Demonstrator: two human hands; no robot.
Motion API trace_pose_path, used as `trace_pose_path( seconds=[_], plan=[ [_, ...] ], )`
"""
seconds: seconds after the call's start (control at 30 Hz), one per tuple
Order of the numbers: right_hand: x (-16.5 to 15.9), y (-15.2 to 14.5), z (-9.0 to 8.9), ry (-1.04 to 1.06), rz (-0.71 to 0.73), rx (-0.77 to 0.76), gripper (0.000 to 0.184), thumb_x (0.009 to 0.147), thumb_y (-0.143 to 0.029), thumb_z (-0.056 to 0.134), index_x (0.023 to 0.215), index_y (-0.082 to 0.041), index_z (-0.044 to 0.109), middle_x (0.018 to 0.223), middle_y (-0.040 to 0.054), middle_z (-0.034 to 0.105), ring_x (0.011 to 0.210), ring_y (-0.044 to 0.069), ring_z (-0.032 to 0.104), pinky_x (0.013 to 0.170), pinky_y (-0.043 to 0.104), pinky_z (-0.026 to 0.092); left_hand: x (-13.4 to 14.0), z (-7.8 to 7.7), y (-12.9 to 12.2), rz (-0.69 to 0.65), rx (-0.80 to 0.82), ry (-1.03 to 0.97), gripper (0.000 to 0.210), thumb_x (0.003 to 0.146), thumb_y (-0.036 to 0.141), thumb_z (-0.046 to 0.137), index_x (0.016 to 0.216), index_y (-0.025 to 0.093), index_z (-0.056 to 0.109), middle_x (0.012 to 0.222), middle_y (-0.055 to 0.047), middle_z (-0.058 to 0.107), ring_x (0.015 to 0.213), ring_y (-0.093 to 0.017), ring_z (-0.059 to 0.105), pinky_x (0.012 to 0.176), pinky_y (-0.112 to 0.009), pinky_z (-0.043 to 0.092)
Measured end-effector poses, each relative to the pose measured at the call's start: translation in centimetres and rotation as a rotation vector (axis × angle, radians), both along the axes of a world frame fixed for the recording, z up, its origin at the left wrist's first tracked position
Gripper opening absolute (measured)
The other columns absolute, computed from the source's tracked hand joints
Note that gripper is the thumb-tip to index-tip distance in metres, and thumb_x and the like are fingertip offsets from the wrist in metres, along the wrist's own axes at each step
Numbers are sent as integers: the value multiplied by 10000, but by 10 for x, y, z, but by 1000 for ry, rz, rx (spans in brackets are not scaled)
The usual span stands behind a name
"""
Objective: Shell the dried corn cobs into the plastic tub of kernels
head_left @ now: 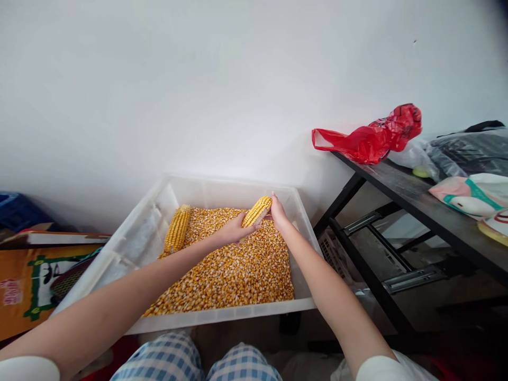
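An ear of corn, with a pale strip along its lower right side, is held between my two hands above loose corn kernels. My left hand wraps round its near end. At the far end, my right hand grips it from the right, its fingers partly hidden behind the ear. The kernels lie in a translucent white plastic bin. Leaning at the left side of the bin, on the kernels, is another ear of corn, full of yellow kernels.
On the right stands a black-topped table carrying a red plastic bag and other bags. A printed orange cardboard box and a blue crate sit on the left. A white wall rises behind the bin.
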State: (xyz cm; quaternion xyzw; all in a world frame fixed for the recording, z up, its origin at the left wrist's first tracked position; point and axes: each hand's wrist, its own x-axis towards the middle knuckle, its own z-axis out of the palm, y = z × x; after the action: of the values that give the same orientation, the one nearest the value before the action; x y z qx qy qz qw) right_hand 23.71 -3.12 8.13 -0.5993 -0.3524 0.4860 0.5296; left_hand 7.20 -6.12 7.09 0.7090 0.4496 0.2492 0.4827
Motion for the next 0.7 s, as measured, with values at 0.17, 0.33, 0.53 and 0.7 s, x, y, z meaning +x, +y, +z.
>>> trace_pose_path(
  seconds=[0.17,0.33,0.53,0.7],
  plan=[
    [2,-3,6,-34,42,21,356,820,-507,377,796,-181,516,678,10,596,490,91,520,492,216,470,-2,0,4,-2,17,16,707,512,469,729,1109,169,495,781,-54,617,447,-144,549,310,-216,366],
    [12,1,12,95,-45,29,292,849,-424,371,807,-171,512,597,-6,588,446,92,532,492,222,480,-7,11,16,141,-36,-176,559,573,490,698,1010,183,536,650,-14,577,460,-117,516,351,-190,358],
    [13,-4,22,298,338,26,393,835,-481,415,900,-118,552,708,80,663,586,124,636,562,215,514,-26,32,43,517,-28,-768,383,614,444,690,817,159,533,622,22,511,486,-54,471,448,-154,358],
    [-18,-29,21,177,841,68,373,723,-317,645,1024,-139,514,825,62,651,704,141,650,683,279,548,-32,27,53,609,-106,-927,394,685,547,579,852,198,507,718,7,553,571,-90,541,508,-192,419]
  ],
)
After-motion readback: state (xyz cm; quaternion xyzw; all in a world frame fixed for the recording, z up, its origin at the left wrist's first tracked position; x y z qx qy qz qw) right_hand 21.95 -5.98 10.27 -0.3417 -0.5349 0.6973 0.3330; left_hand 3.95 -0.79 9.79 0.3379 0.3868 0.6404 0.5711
